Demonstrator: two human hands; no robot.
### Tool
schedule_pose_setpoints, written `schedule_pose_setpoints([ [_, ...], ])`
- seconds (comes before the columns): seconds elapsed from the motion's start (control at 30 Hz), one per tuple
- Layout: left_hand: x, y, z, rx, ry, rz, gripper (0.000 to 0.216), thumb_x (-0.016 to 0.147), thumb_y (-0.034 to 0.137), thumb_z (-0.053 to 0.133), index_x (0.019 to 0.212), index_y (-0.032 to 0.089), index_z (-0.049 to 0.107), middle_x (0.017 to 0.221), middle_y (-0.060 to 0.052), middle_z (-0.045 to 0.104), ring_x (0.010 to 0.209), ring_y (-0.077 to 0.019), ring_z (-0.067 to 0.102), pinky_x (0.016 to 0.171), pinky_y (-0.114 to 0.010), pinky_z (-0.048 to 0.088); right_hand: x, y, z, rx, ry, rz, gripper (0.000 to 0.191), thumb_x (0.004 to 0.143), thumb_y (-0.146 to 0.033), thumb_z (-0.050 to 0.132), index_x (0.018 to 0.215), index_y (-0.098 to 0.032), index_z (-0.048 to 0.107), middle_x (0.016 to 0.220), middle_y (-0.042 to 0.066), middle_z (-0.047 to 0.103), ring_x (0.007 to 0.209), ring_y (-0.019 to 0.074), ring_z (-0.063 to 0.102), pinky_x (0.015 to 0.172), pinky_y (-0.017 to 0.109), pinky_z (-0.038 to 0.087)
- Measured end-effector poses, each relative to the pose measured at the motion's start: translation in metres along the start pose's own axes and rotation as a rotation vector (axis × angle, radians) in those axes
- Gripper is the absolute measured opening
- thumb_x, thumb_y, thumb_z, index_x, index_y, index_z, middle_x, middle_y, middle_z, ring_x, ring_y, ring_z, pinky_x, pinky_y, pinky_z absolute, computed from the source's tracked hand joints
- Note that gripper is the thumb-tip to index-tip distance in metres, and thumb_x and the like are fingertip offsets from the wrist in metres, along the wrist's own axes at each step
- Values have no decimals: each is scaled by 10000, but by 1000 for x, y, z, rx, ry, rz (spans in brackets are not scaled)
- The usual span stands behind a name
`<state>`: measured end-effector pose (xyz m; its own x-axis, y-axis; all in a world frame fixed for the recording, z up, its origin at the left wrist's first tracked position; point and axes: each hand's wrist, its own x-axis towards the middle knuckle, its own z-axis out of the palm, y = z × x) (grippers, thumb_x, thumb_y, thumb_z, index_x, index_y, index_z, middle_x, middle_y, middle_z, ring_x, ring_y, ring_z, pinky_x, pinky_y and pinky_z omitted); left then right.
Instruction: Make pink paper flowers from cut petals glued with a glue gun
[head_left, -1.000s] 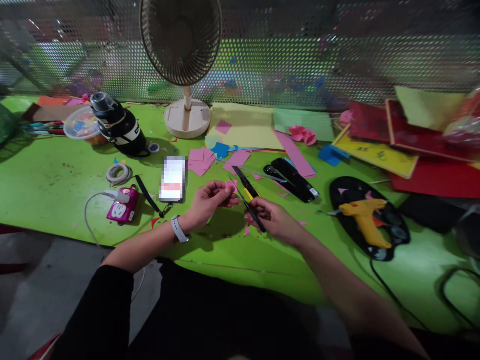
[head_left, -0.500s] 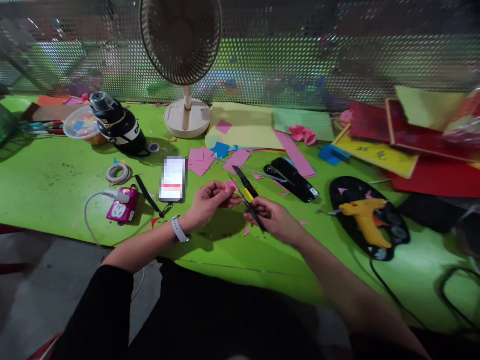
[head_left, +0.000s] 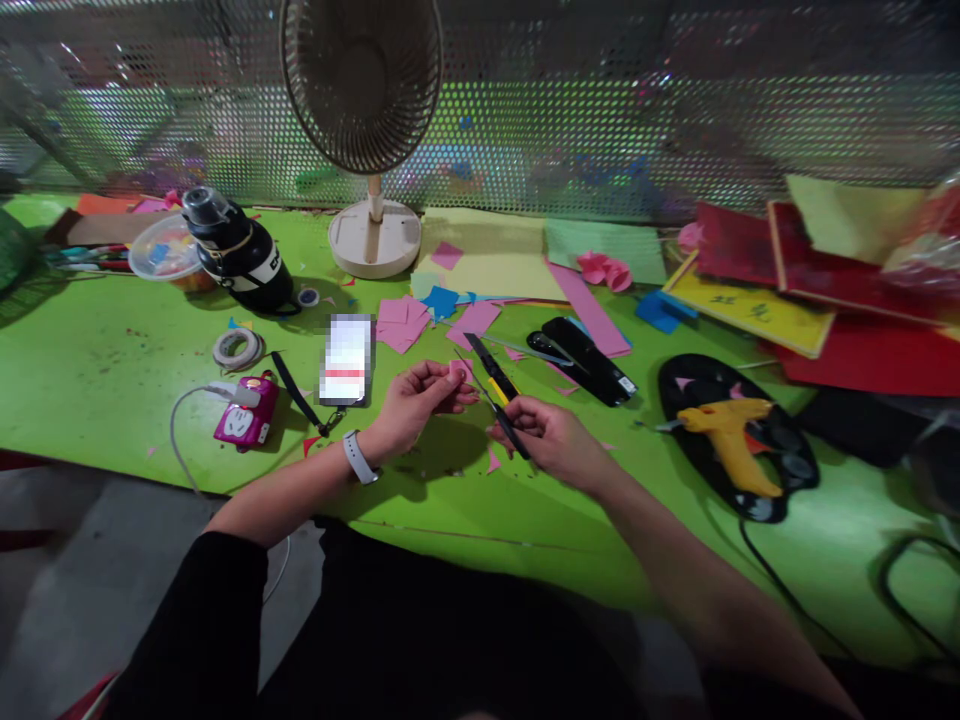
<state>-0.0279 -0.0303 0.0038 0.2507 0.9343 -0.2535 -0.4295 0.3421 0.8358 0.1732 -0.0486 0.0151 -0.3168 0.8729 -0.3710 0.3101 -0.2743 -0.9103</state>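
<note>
My left hand [head_left: 416,400], with a white watch on its wrist, pinches a small piece of pink paper [head_left: 460,371] just above the green table [head_left: 105,370]. My right hand [head_left: 551,440] grips a pair of black scissors [head_left: 504,418], whose blades point up and left toward the pink piece. A black and yellow utility knife [head_left: 491,370] lies on the table just behind the two hands. Small pink scraps [head_left: 493,462] lie under the hands.
A phone [head_left: 347,357], a tape roll [head_left: 237,348] and a pink charger [head_left: 245,420] lie to the left. Pink paper squares [head_left: 403,322], a desk fan [head_left: 369,130] and a black bottle [head_left: 240,255] stand behind. A yellow glue gun [head_left: 731,440] rests on a black tray to the right.
Both hands have stayed almost in place. The right hand with the scissors has shifted very slightly.
</note>
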Motion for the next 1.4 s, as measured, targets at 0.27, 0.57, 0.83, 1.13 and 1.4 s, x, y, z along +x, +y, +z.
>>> schedule_pose_setpoints([
  [0.27,1,1,-2,54,-38,1,404,718,439,823,868,122,622,791,-52,745,716,-134,723,700,-262,553,1,4,-3,1,0,-15,551,564,-641,836,757,-193,580,674,-7,603,592,124,550,526,263,437],
  [0.57,1,1,-1,63,-50,-17,423,711,455,823,871,123,614,788,-44,739,709,-128,720,650,-232,540,0,2,-3,14,-7,-16,553,562,-643,834,753,-193,577,665,-22,597,589,114,541,533,256,430],
  [0.83,5,-2,-7,156,-23,4,395,769,477,768,901,142,607,884,-70,749,782,-152,735,572,-202,517,-1,3,-4,8,-16,5,555,572,-667,818,750,-192,594,668,0,624,585,125,554,525,265,438],
  [1.13,7,-2,-10,179,6,33,377,777,465,765,913,141,629,835,-69,747,751,-151,730,580,-217,521,0,4,-8,-26,-4,19,558,570,-675,813,746,-192,595,651,-6,616,577,127,552,524,272,445],
  [1.4,7,0,-9,170,-2,41,432,733,500,791,903,138,628,781,-41,728,704,-137,720,573,-208,527,-1,5,-9,-41,-13,7,543,598,-677,804,753,-198,600,652,-3,611,569,123,538,502,256,437],
])
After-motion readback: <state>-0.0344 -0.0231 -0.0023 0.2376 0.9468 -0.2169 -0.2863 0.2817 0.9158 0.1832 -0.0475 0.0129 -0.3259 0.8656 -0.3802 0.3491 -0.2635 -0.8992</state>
